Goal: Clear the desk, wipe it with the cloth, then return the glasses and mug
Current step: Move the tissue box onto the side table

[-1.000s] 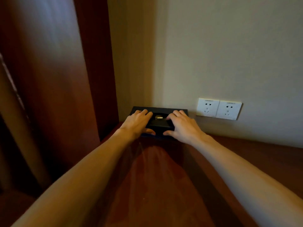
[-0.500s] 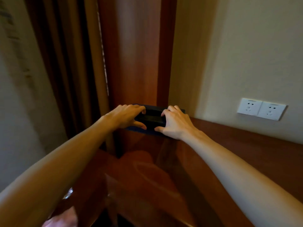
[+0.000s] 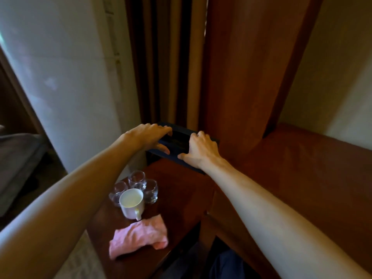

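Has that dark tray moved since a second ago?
Yes. The dark tray, gripped by the left hand and right hand, went left from beside the wall, past the wooden panel.

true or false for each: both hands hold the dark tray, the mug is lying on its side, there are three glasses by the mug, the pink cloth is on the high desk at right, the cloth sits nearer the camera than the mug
1. Both hands hold the dark tray. True: the left hand and right hand each grip the dark tray.
2. The mug lies on its side. False: the white mug stands upright, its opening up.
3. Three glasses stand by the mug. True: three clear glasses cluster just behind it.
4. The pink cloth is on the high desk at right. False: the pink cloth lies on the lower side table, not on the desk.
5. The cloth sits nearer the camera than the mug. True.
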A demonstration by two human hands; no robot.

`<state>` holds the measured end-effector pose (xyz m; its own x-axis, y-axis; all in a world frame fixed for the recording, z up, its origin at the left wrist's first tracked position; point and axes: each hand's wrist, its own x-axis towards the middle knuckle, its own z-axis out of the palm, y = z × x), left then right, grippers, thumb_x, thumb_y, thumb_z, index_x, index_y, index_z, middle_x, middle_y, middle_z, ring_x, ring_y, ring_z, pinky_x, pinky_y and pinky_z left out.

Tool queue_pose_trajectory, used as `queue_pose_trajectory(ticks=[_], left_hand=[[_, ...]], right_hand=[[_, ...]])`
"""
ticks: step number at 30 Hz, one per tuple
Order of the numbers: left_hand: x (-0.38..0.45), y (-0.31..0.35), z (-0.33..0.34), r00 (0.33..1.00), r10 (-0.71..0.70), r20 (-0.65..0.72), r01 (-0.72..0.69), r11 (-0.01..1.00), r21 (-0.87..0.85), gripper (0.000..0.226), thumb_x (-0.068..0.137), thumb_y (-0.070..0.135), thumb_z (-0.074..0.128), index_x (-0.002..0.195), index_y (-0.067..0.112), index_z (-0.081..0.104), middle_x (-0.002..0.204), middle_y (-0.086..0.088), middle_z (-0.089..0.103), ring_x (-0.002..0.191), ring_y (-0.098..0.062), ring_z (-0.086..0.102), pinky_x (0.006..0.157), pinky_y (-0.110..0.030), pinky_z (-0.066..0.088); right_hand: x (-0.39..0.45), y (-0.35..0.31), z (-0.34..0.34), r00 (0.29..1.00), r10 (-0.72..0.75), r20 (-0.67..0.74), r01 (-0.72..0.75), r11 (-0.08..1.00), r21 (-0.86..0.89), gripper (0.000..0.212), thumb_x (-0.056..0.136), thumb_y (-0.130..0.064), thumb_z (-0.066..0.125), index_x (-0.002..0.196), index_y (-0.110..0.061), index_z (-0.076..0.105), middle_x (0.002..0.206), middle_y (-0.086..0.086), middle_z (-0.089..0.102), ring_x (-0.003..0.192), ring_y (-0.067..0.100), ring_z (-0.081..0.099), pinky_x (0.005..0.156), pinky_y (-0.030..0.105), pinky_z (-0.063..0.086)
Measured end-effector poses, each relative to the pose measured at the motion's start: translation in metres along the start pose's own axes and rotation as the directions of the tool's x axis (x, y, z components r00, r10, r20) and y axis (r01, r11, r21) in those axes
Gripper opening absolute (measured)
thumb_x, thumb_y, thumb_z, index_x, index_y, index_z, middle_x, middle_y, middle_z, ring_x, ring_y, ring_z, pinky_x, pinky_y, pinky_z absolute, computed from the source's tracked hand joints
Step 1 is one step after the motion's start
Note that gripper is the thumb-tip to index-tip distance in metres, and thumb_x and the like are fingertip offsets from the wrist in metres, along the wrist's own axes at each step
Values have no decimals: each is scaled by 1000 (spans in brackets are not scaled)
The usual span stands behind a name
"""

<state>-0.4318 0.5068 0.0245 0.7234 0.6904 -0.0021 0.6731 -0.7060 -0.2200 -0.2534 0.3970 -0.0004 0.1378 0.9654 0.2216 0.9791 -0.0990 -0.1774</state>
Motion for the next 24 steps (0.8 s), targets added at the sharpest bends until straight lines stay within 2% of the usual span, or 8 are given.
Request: queue_pose_trajectory(ticks=[7, 13, 17, 20, 22, 24], left_hand=[[27, -34, 109, 997, 19, 79, -17, 1000, -25, 74, 87, 62, 64, 145, 24, 38, 143, 0, 49, 123, -23, 58, 92, -43, 54], [66, -29, 177, 985, 47, 165, -55, 997, 45, 83, 88, 60, 64, 154, 23, 29, 161, -5, 31, 140, -28, 44, 100, -47, 51], [77, -23, 201, 973, 50, 224, -64, 996, 55, 87, 85, 61, 66, 154, 24, 28, 162, -4, 30, 137, -29, 49, 100, -45, 52], [78, -18, 211, 971, 60, 233, -87, 990, 107, 94, 85, 66, 63, 157, 23, 22, 166, -6, 22, 140, -31, 46, 100, -45, 52], [77, -19, 214, 970, 67, 233, -83, 995, 59, 93, 82, 68, 65, 154, 22, 29, 161, -7, 30, 132, -31, 54, 97, -45, 54], [76, -23, 213, 976, 58, 210, -37, 994, -102, 90, 78, 72, 67, 147, 22, 38, 148, -4, 47, 120, -25, 61, 95, -44, 55]], right_hand=[[25, -32, 117, 988, 139, 65, -140, 990, -2, 76, 88, -53, 72, 141, -6, 45, 141, 15, 51, 132, 32, 49, 97, 41, 48], [35, -26, 186, 970, 222, 98, -216, 974, -64, 78, 89, -54, 71, 141, -3, 44, 141, 17, 51, 132, 32, 50, 98, 38, 49], [32, -20, 213, 968, 216, 124, -201, 972, -123, 79, 88, -56, 71, 139, -1, 46, 138, 19, 53, 128, 31, 53, 93, 36, 51], [28, -21, 222, 977, 175, 122, -149, 970, -193, 77, 89, -56, 71, 138, 0, 47, 139, 23, 52, 129, 34, 51, 94, 37, 51], [28, -17, 221, 982, 132, 135, -107, 978, -178, 75, 92, -56, 67, 139, -1, 46, 139, 23, 52, 131, 35, 49, 93, 38, 51], [28, -8, 219, 983, 121, 137, -108, 990, -94, 75, 93, -58, 62, 140, -3, 47, 139, 21, 53, 131, 35, 49, 96, 40, 50]])
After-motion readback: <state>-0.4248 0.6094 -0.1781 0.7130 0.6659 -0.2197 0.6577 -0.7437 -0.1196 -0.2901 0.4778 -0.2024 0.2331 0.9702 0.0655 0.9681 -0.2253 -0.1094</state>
